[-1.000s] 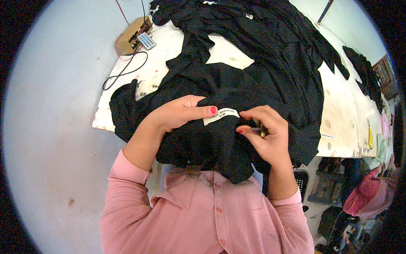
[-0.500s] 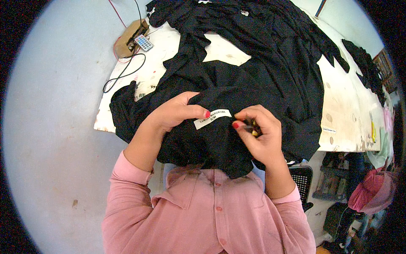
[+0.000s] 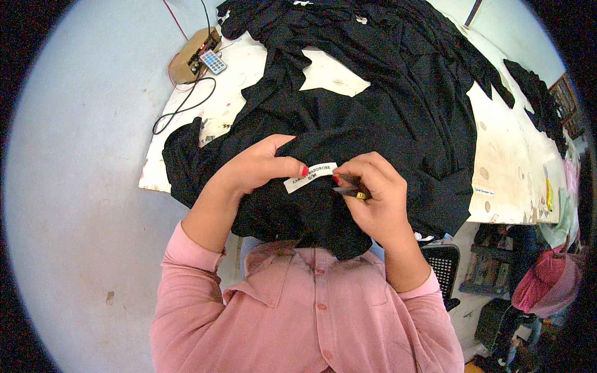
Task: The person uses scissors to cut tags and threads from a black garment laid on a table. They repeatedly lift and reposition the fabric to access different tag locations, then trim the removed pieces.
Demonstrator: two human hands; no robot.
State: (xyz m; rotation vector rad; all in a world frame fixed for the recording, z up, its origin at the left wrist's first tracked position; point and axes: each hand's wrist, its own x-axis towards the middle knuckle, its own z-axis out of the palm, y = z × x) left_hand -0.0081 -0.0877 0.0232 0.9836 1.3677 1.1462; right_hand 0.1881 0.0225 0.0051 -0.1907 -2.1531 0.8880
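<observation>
A black garment (image 3: 354,118) spreads over the table and hangs over its front edge above my lap. On it lies a white fabric label (image 3: 314,174) with dark print. My left hand (image 3: 258,168) grips the black cloth, its thumb pressing the label's left part and its fingers hidden under the fabric. Thumb and forefinger of my right hand (image 3: 380,193) pinch at the label's right end. Tucked in that same palm are small thread snips (image 3: 354,192), with dark pointed blades and a bit of yellow, the blades lying just below the label.
A brown box (image 3: 194,57) with wires and a small remote control (image 3: 213,61) sit at the table's far left. More black cloth (image 3: 532,87) lies at the right. A black chair (image 3: 443,264) and a pink bundle (image 3: 541,283) are below the table's right side.
My right hand has shifted slightly left, from beside the label onto its right end. The snips' blades now show more plainly. My left hand stays in nearly the same place.
</observation>
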